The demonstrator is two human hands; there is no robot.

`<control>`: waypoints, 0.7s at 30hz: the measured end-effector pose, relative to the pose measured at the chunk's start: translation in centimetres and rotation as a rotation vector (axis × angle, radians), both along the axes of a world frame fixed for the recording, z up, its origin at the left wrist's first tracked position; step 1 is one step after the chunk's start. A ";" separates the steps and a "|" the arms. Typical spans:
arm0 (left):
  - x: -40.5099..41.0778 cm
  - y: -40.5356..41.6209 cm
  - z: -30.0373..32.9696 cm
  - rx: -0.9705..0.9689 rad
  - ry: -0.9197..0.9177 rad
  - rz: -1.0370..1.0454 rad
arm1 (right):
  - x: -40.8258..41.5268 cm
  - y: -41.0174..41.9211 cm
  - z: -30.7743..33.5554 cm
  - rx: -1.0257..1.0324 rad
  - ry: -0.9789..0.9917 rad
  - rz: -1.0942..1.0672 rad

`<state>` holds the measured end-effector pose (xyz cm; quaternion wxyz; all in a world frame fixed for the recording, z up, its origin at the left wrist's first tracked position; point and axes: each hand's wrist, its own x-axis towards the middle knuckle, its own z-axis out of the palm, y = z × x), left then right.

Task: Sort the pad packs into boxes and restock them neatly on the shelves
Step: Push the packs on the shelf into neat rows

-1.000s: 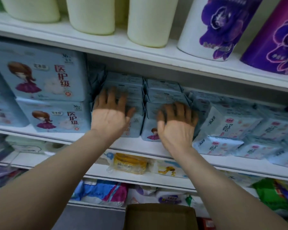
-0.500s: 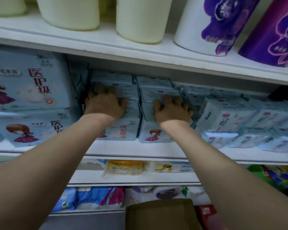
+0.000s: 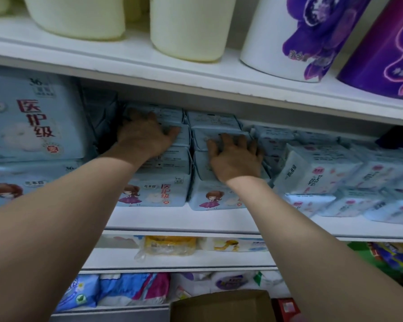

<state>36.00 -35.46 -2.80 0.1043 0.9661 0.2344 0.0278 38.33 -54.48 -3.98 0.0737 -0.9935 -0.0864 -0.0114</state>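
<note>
Restocking looks to be the step: the left hand (image 3: pixel 144 135) lies flat, fingers spread, against the left stack of pad packs (image 3: pixel 158 156) on the shelf (image 3: pixel 196 219); the right hand (image 3: pixel 236 156) presses the neighbouring stack (image 3: pixel 215 201) likewise, gripping nothing. Next, probably squaring both stacks flush.

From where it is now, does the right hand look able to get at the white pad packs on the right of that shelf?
Probably yes. The right hand rests on the blue stack beside the white pad packs, whose fronts face outward with nothing before them.
</note>
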 end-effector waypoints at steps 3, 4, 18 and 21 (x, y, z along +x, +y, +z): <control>-0.7 0.1 0.0 0.013 -0.034 -0.043 | -0.1 0.2 -0.2 0.007 -0.011 -0.017; -0.9 0.2 -0.1 0.021 -0.043 -0.061 | -0.1 0.2 -0.2 0.009 -0.018 -0.018; -7.2 -5.1 -2.4 0.237 -0.108 -0.366 | -4.5 -1.8 -4.3 0.159 -0.634 0.132; -7.3 -5.2 -3.7 0.286 -0.221 -0.357 | -4.2 -1.9 -5.4 0.154 -0.671 0.133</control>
